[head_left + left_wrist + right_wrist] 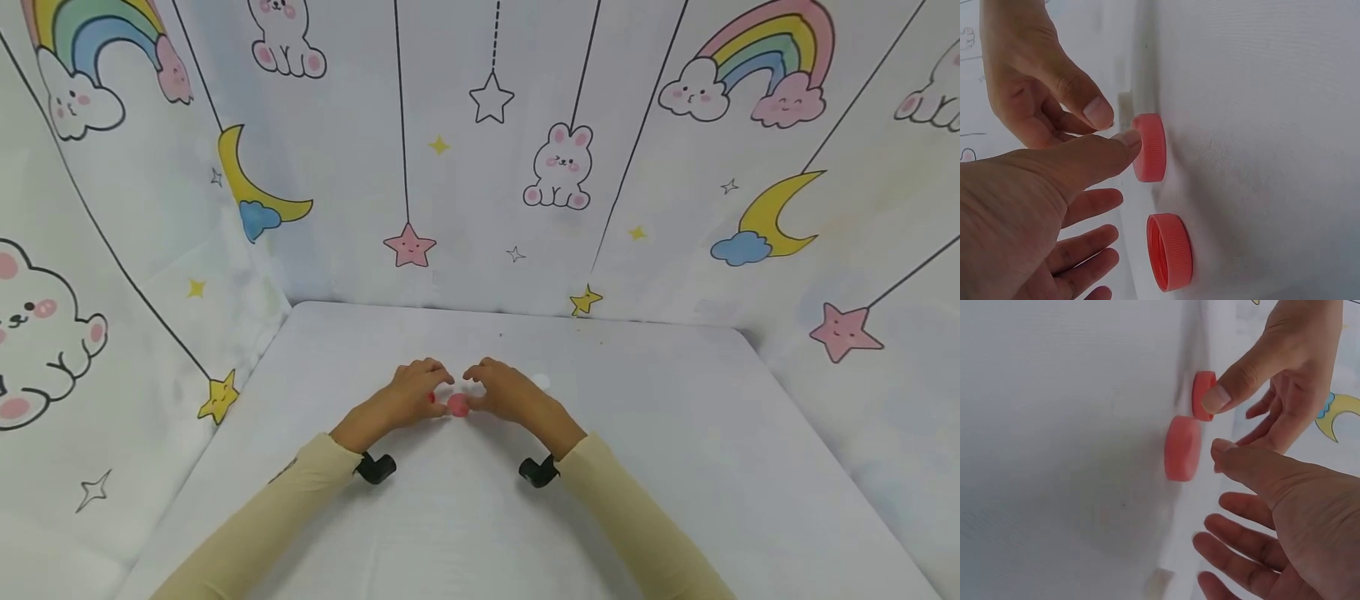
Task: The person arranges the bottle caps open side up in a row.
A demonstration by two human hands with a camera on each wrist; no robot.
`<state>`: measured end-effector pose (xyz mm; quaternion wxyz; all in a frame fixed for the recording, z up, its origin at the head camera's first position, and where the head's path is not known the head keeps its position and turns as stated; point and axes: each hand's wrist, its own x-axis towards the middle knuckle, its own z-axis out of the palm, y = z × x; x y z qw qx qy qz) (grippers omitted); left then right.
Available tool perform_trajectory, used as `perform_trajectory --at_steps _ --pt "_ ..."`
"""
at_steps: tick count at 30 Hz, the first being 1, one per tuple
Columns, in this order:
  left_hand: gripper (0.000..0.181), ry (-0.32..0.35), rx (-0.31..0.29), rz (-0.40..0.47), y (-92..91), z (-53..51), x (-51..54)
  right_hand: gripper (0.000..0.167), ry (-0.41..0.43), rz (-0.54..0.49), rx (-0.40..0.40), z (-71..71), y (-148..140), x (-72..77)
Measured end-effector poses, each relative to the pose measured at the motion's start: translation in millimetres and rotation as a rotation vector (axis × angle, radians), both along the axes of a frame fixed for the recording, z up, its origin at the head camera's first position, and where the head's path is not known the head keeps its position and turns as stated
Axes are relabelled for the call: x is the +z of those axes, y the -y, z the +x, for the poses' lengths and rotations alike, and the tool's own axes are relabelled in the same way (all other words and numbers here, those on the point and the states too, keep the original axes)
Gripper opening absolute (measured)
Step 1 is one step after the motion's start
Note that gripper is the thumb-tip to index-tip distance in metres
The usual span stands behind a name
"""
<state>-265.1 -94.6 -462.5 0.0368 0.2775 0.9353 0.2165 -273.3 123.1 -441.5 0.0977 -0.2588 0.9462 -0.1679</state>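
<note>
- Left hand (pixel 408 393), right hand (pixel 508 393): stood wide, fingers loosely bent.
- Pink cap (pixel 458 405): lay on worktop (pixel 465 517) between the hands; contact with either unclear.
- Red cap (pixel 1180 255): lay beside it, open side up, nearer left hand.

Pink cap (pixel 1154 153) beside upturned red cap (pixel 1179 253)

Pink ribbed cap (pixel 1154 150); red ribbed cap (pixel 1179 253); cream sleeves (pixel 258 521); white tabletop (pixel 465 533); white, rainbow-and-star-patterned backdrop (pixel 345 150)
</note>
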Motion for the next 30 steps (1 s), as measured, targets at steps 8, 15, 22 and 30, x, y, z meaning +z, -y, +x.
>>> perform_trajectory --at_steps 8,15,22,30 --pt "0.040 -0.026 -0.023 -0.014 -4.5 -0.3 -4.1 0.042 -0.045 -0.015 0.034 4.3 1 -18.4" --pt "0.036 -0.040 -0.022 -0.019 -7.0 -1.0 -8.9 0.043 -0.073 0.033 -0.005 9.8 8 -22.2" --pt "0.032 -0.056 -0.025 -0.016 -9.4 -2.0 -12.3 0.042 -0.082 0.045 -0.009 10.7 8 -21.8" --pt "0.030 -0.073 -0.020 -0.027 -12.7 -1.4 -11.2 0.040 -0.088 0.054 0.003 9.7 8 -19.9"
